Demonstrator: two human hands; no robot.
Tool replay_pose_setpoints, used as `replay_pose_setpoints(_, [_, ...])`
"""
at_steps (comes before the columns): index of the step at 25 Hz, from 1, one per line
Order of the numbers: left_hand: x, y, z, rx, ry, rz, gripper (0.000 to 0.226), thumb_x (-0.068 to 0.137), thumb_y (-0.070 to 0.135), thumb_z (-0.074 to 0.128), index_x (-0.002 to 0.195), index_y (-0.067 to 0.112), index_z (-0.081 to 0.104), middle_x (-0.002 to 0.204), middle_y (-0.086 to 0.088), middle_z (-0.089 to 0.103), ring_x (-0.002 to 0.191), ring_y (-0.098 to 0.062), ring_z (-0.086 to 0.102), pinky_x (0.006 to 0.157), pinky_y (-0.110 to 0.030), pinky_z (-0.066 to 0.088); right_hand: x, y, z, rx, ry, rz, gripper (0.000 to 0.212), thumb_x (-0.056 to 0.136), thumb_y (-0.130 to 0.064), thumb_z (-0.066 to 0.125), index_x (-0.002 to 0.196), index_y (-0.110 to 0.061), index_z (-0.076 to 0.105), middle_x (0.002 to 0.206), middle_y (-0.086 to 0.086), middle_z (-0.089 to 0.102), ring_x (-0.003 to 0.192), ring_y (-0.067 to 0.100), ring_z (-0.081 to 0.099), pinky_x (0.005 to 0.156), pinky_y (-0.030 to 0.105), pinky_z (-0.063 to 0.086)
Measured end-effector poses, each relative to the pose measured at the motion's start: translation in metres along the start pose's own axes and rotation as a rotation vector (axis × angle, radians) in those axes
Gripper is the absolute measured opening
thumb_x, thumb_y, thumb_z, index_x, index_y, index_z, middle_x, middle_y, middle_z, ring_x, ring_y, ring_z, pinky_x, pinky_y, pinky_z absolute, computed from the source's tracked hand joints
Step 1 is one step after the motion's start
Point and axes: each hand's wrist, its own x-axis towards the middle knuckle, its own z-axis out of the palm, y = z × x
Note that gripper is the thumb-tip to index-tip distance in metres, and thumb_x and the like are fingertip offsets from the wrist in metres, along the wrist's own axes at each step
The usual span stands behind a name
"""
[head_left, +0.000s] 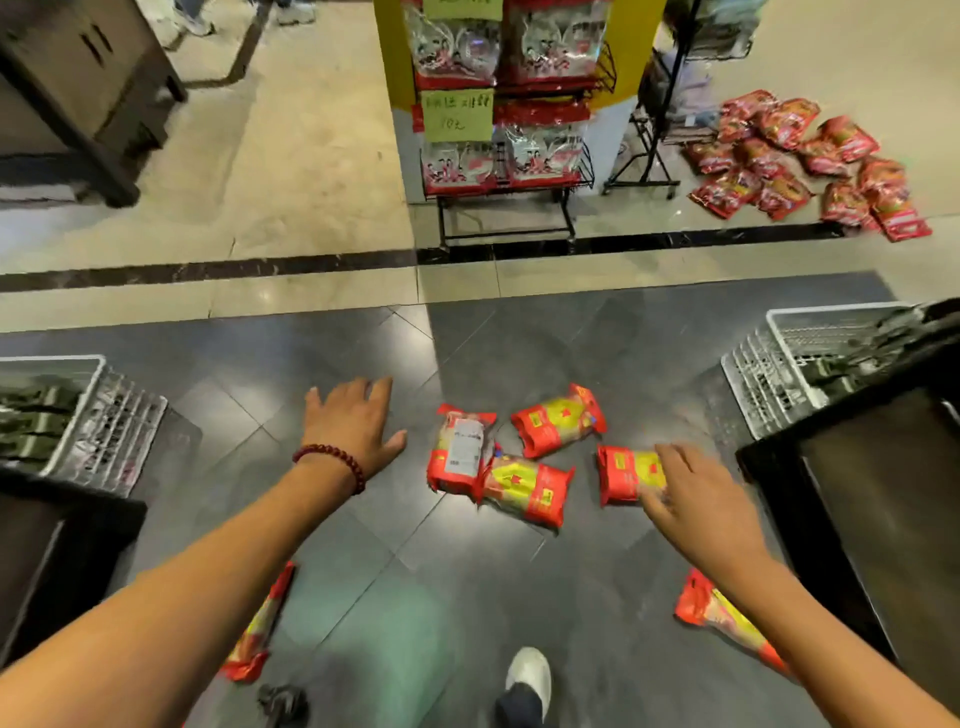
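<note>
As it reaches down and forward, the right hand (691, 493) lies with fingers spread and nearly straight over the right end of a red and yellow plastic noodle packet (623, 475), touching it without any curled grip that can be made out. This packet lies flat on the dark grey tiled floor (363, 571), its long axis running left to right across the view and its red crimped end pointing left; the other end is hidden under the fingers. Just left of it lie three more red and yellow packets: one (558, 421) angled up to the right, one (460, 449) label side up with its long axis pointing away from the person, and one (527, 491) slanting down to the right and touching the label-up one. The left hand (353, 431), with a dark red bead bracelet (332, 462) at the wrist, is open and flat, fingers stretched forward, near the cluster but apart from it. Two more such packets lie closer to the person, one lower left (260, 629) and one lower right (727, 623), partly under the right forearm. A white slatted plastic crate (124, 431) at far left holds dark green packs; another white crate (753, 384) at far right has contents too blurred to name. Beyond, a black wire rack (584, 161) holds red and white bags, with a loose pile of red bags (800, 161) on the beige floor to its right.
</note>
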Motion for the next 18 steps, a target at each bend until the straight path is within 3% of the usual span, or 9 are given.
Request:
replay_pose_setpoints(2, [0.035, 0.021, 0.021, -0.009, -0.053, -0.012, 0.065, 0.085, 0.054, 0.051, 0.137, 0.018, 0.036, 0.133, -0.009, 0.053, 0.12, -0.03, 0.052, 0.104, -0.049, 0.037, 0.027, 0.021, 0.024, -0.006, -0.073, 0.012, 0.043, 0.077, -0.036, 0.062, 0.106, -0.003, 0.061, 0.099, 0.021, 0.065, 0.085, 0.043, 0.062, 0.065, 0.044, 0.053])
replay_pose_setpoints(6, [0.102, 0.033, 0.079, 0.016, -0.148, -0.025, 0.068, 0.086, 0.052, 0.05, 0.142, 0.017, 0.033, 0.137, -0.011, 0.049, 0.123, -0.03, 0.051, 0.108, -0.049, 0.033, 0.092, 0.033, 0.089, -0.004, -0.152, -0.006, 0.053, 0.073, -0.028, 0.075, 0.115, 0.0, 0.06, 0.106, 0.024, 0.064, 0.087, 0.044, 0.063, 0.07, 0.045, 0.054])
replay_pose_setpoints(11, [0.208, 0.028, 0.206, -0.021, -0.295, -0.112, 0.07, 0.088, 0.054, 0.049, 0.143, 0.015, 0.031, 0.141, -0.012, 0.047, 0.126, -0.031, 0.049, 0.103, -0.046, 0.038, 0.192, 0.031, 0.221, -0.001, -0.245, -0.054, 0.049, 0.074, -0.026, 0.074, 0.112, 0.002, 0.062, 0.101, 0.025, 0.065, 0.087, 0.044, 0.062, 0.07, 0.045, 0.052])
replay_pose_setpoints(16, [0.283, 0.035, 0.37, -0.143, -0.387, -0.245, 0.074, 0.086, 0.057, 0.051, 0.143, 0.014, 0.031, 0.14, -0.015, 0.046, 0.125, -0.034, 0.05, 0.1, -0.045, 0.045, 0.263, 0.049, 0.384, -0.001, -0.351, 0.001, 0.06, 0.079, -0.032, 0.067, 0.129, -0.001, 0.051, 0.117, 0.024, 0.061, 0.101, 0.043, 0.058, 0.08, 0.045, 0.05])
replay_pose_setpoints(18, [0.308, 0.041, 0.439, -0.171, -0.429, -0.274, 0.076, 0.085, 0.059, 0.051, 0.143, 0.013, 0.032, 0.139, -0.018, 0.046, 0.122, -0.036, 0.052, 0.097, -0.045, 0.046, 0.286, 0.059, 0.451, -0.056, -0.414, 0.01, 0.065, 0.084, -0.04, 0.059, 0.137, -0.006, 0.041, 0.131, 0.019, 0.053, 0.117, 0.039, 0.051, 0.09, 0.042, 0.046])
